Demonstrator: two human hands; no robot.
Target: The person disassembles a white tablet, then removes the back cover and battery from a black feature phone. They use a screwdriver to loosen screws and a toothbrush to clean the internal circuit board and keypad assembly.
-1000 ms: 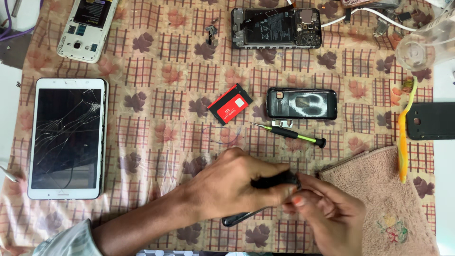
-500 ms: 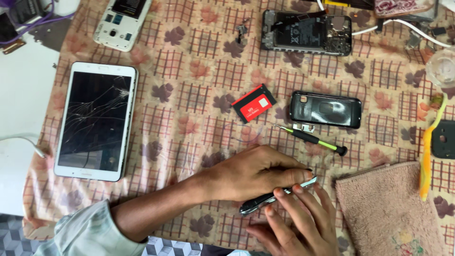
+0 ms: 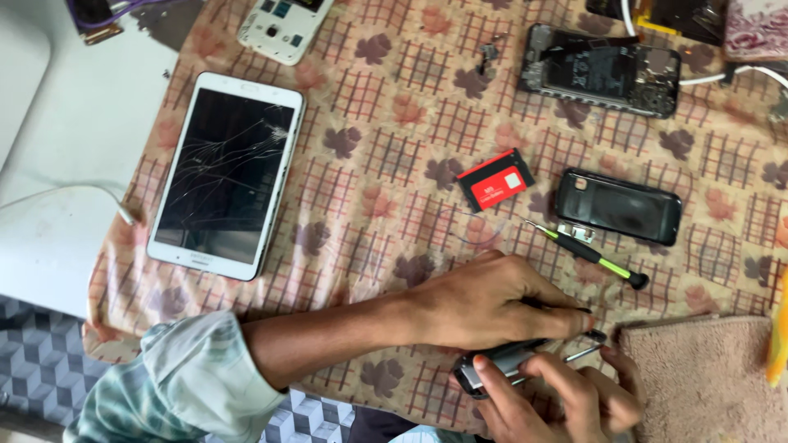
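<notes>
My left hand (image 3: 492, 299) reaches in from the lower left and presses down on a small grey-and-black phone body (image 3: 497, 365) near the table's front edge. My right hand (image 3: 566, 402) grips the same phone from below, with fingers wrapped around its lower edge. A thin metal tool (image 3: 584, 351) sticks out between the two hands at the phone's right end; which hand holds it is hidden. A green-handled screwdriver (image 3: 587, 254) lies just beyond my left hand.
On the checked leaf-pattern cloth lie a white tablet (image 3: 226, 176) with a cracked screen, a red battery (image 3: 495, 180), a black phone (image 3: 617, 205), an opened phone frame (image 3: 603, 70) and a white phone back (image 3: 283, 25). A pink towel (image 3: 706, 377) sits at the right.
Both hands have stayed on the small phone and turned it slightly. The view has shifted, so the table items now appear further right.
</notes>
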